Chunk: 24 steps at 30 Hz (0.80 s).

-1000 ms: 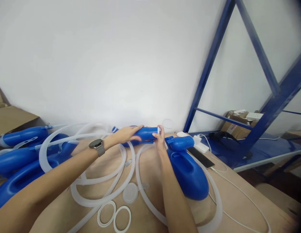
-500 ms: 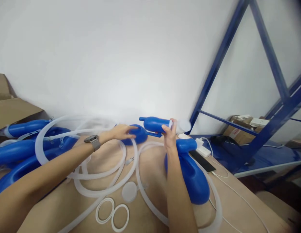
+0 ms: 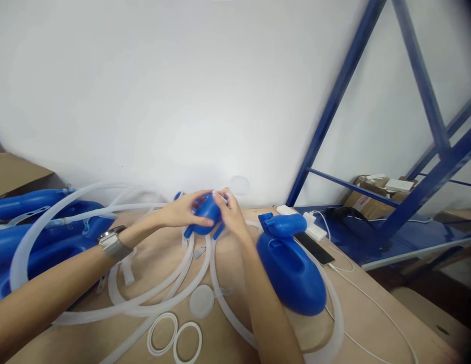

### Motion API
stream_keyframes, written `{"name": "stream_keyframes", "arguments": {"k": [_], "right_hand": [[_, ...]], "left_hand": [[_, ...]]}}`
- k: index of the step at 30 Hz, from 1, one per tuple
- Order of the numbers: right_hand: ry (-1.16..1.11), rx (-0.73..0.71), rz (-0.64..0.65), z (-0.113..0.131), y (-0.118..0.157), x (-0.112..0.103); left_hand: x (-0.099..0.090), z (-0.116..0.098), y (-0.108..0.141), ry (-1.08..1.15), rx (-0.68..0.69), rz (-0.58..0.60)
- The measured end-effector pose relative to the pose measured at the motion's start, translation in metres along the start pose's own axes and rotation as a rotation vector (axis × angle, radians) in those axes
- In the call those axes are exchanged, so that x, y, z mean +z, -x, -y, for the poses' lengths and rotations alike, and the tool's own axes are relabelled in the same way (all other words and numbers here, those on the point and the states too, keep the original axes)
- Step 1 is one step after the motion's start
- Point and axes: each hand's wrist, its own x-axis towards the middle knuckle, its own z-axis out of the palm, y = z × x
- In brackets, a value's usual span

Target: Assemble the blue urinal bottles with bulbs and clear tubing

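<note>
A pale table (image 3: 356, 311) bore loops of translucent tubing (image 3: 19, 265) and, to the right, a blue container (image 3: 303, 285) with a moulded handle. Near the wall (image 3: 220, 101), a smaller blue bottle (image 3: 206, 213) was between both hands: the left hand's (image 3: 185, 210) fingers gripped its body, the right hand's (image 3: 231, 215) fingers its upper end. Nearer the viewer lay two white rings (image 3: 149, 333) and a round translucent cap (image 3: 202, 302).
</note>
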Motion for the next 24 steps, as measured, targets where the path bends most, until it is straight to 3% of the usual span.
{"name": "stream_keyframes", "arguments": {"k": [5,9,14,21,24], "right_hand": [[0.306,-0.308,-0.039,0.023,0.011,0.011],[0.340,-0.420,0.020,0.044,0.018,0.012],[0.200,-0.386,-0.004,0.062,0.026,0.024],[0.089,-0.310,-0.014,0.069,0.037,0.044],[-0.150,-0.241,-0.056,0.073,0.031,0.033]], "left_hand": [[0.007,-0.025,0.024,-0.225,0.014,-0.215],[-0.005,-0.037,0.041,-0.478,0.115,-0.231],[-0.019,-0.056,0.061,-0.608,0.168,-0.217],[-0.025,-0.073,0.085,-0.659,0.130,-0.157],[-0.034,-0.077,0.097,-0.704,0.165,-0.015]]}}
